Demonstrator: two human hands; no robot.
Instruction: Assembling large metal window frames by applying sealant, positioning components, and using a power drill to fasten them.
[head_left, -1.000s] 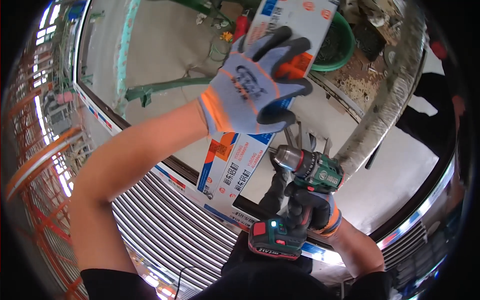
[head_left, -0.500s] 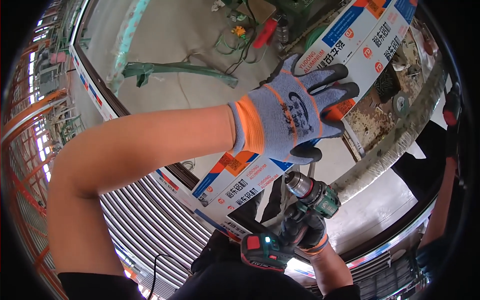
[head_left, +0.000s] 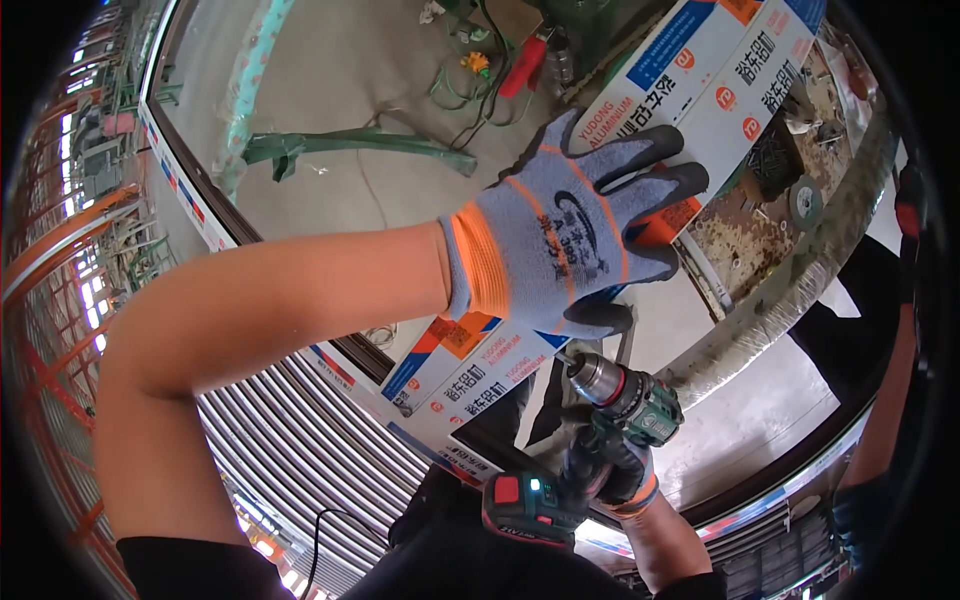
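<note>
My left hand (head_left: 575,225), in a grey-blue glove with an orange cuff and dark fingertips, lies across a long bar (head_left: 690,95) wrapped in white, blue and orange printed film. Its fingers are spread over the bar, with the palm side hidden. In my right hand (head_left: 628,470), also gloved, is a green and black cordless drill (head_left: 645,405) with a red-trimmed battery (head_left: 525,505). The silver chuck (head_left: 597,378) points up and left toward the bar, just below my left thumb. A thin bit shows at its tip, close to the bar's edge; contact cannot be told.
A dark frame edge (head_left: 215,225) runs along the left. Beyond lie a green strip (head_left: 360,145), cables and a red-handled tool (head_left: 524,68). At right, a worn board (head_left: 745,235) carries a disc (head_left: 804,204) beside a plastic-wrapped bar (head_left: 770,315). Another person's arm (head_left: 885,400) shows far right.
My left hand has shifted slightly left, still spread on the wrapped bar. The drill has tilted a little, and its thin bit now shows beyond the chuck.
</note>
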